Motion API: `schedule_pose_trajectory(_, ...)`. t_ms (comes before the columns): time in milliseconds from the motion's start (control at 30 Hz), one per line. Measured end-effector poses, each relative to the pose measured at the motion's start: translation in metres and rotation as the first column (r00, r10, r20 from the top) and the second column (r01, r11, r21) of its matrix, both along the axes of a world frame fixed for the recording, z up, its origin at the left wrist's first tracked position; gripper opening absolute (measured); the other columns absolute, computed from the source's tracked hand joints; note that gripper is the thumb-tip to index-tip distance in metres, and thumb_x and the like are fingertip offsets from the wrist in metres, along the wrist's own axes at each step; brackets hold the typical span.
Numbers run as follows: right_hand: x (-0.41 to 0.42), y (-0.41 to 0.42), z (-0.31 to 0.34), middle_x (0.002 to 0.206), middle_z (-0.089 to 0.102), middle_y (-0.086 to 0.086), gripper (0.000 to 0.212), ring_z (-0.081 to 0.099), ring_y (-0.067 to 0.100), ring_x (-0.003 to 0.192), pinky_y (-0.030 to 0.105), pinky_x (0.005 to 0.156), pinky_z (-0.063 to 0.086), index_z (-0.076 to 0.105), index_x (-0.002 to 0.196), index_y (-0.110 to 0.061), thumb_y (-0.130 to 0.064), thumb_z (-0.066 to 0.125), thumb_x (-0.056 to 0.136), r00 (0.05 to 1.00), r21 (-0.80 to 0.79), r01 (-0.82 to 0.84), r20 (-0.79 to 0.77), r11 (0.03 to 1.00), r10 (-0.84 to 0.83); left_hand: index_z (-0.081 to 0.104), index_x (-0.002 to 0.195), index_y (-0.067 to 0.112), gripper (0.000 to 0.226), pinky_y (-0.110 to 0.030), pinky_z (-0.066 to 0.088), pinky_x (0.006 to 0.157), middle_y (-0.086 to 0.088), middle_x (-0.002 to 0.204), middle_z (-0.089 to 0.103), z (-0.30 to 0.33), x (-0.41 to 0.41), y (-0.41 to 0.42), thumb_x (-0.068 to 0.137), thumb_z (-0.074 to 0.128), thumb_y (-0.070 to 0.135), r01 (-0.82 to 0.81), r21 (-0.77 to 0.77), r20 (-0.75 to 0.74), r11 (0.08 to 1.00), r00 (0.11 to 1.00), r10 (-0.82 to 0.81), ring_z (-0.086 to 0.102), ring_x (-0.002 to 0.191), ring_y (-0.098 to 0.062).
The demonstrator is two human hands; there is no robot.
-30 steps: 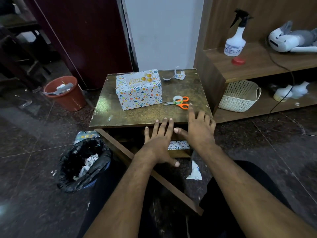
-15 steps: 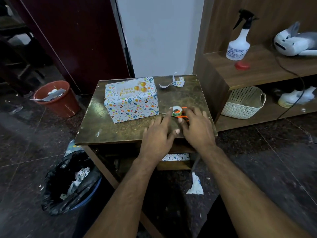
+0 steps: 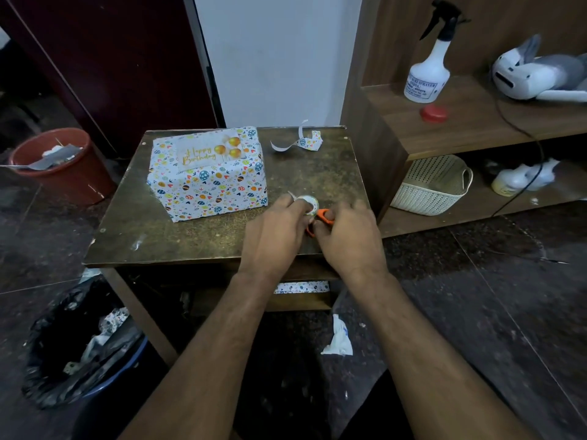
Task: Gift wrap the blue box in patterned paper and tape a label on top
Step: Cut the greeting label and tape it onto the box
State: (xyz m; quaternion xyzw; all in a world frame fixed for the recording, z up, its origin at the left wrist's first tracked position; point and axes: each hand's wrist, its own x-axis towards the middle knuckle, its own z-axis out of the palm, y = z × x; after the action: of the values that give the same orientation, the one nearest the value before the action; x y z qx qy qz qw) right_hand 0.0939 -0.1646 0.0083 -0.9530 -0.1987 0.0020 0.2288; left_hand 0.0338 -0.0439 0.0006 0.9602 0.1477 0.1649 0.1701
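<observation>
The box stands wrapped in white patterned paper on the left half of the small brown table. A "Happy Birthday" label lies on its top. To its right, my left hand pinches a small roll of tape between its fingertips. My right hand is closed around the orange handles of the scissors, whose blades are hidden under my hands.
A curled scrap of wrapping paper lies at the table's back right. A black-lined bin and a red bucket stand on the floor at left. A shelf unit with a spray bottle and white basket is at right.
Both hands moved forward from the table's front edge onto the tape and scissors. The left took hold of the tape roll, the right closed on the scissors.
</observation>
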Motion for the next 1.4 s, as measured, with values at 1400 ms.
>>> schedule_pose_trajectory(1400,-0.035,-0.042,0.015,0.08,0.077,-0.002,0.012,0.067,-0.002,0.074,0.011,0.068,0.049,0.075,0.105,-0.004,-0.004,0.07,0.095,0.791,0.806,0.161,-0.45,0.57,0.414,0.066,0.125,0.027,0.035,-0.04,0.056,0.053,0.005,0.104,0.06,0.013,-0.056,0.001,0.095,0.049,0.019,0.265,0.186,0.333,0.946,0.889,-0.314,0.069,0.076,-0.023)
